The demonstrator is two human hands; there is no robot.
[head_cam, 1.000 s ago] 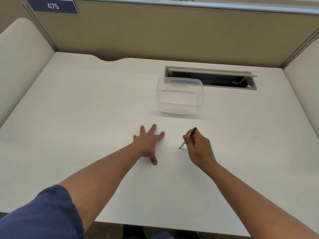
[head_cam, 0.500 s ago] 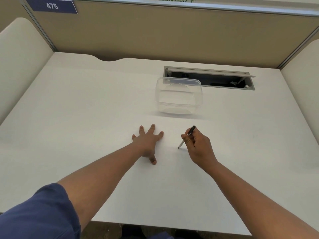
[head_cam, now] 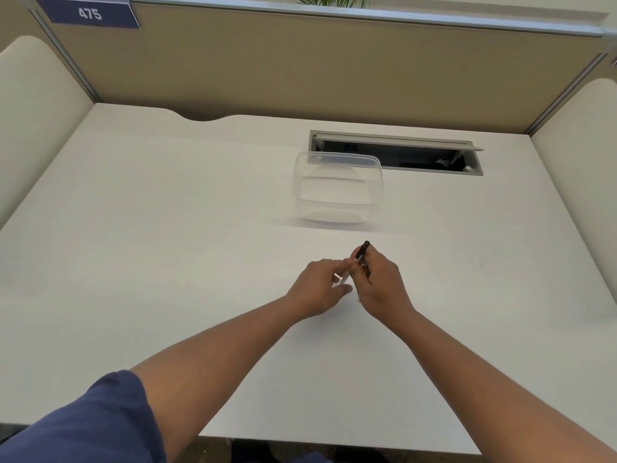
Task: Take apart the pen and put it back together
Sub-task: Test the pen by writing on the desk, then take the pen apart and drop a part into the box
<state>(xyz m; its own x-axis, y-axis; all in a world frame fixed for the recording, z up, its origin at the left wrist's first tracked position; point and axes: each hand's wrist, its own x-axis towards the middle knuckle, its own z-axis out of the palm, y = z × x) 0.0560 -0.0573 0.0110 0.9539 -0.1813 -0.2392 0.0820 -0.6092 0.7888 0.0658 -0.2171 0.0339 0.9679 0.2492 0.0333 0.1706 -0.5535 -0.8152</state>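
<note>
The pen [head_cam: 361, 252] is slim, with a black upper end and a pale lower part, and it tilts up and to the right above the white desk [head_cam: 167, 262]. My right hand [head_cam: 379, 282] grips its middle with curled fingers. My left hand [head_cam: 319, 287] has come up beside it, and its thumb and fingers pinch the pale lower end. Most of the barrel is hidden between the two hands.
A clear plastic container [head_cam: 338, 190] stands just beyond the hands. Behind it lies an open cable slot [head_cam: 400, 155] in the desk. Padded partition walls close off the back and both sides.
My left hand has lifted off the desk and moved right to the pen's lower end. My right hand has raised the pen slightly.
</note>
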